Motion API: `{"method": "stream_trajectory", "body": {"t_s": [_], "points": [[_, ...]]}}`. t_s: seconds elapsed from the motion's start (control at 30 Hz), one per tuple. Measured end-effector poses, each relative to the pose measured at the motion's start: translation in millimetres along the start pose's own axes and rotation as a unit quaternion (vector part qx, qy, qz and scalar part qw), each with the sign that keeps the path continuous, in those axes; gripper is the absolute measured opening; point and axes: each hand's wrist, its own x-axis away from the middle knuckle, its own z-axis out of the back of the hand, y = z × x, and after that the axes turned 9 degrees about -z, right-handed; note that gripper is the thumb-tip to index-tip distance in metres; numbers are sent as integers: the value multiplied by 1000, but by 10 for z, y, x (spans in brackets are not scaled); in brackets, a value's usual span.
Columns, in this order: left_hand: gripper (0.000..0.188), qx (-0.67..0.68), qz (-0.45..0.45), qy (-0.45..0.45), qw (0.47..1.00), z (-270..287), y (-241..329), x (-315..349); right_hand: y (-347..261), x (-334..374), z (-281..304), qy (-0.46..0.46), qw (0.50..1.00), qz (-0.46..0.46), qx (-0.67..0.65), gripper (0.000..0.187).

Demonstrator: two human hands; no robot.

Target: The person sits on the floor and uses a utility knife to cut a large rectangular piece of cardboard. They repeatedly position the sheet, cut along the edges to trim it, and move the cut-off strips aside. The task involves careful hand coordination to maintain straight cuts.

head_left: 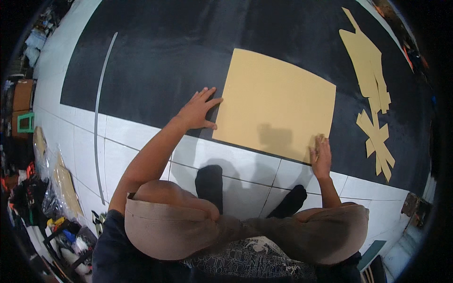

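A large tan sheet of card [278, 99] lies flat on a wide black sheet [155, 61], close to its near edge. My left hand [198, 112] rests with fingers spread on the black sheet, its fingertips reaching the card's left edge. At the card's near right corner, my right hand [322, 156] lies with fingers stretched along the surface. Neither hand grips anything. A shadow falls over the near part of the card.
Several cut tan card pieces [370, 66] lie in a loose pile on the right of the black sheet. A long metal strip [97, 104] crosses its left side onto the white tiled floor [236, 165]. Bagged items [66, 184] and a green stool [25, 122] stand far left.
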Motion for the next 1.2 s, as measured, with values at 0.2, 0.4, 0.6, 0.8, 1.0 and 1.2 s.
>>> {"method": "stream_trajectory", "body": {"t_s": [0.2, 0.4, 0.6, 0.8, 1.0, 1.2], "points": [[105, -15, 5, -3, 1000, 43, 31, -66, 541, 225, 29, 17, 997, -65, 25, 51], [104, -14, 11, -6, 1000, 33, 26, -52, 646, 334, -43, 7, 998, -53, 18, 52], [107, -11, 13, 9, 1000, 21, 18, -29, 603, 310, -49, 10, 998, -52, 15, 50], [106, -15, 10, -2, 1000, 39, 22, -60, 604, 335, -29, 25, 999, -34, 4, 49], [104, -24, 17, -10, 1000, 47, 56, -51, 559, 303, 24, 3, 999, -53, -4, 49], [105, -32, 8, 19, 999, 7, 69, -57, 604, 321, 21, 10, 999, -47, -22, 48]]}}
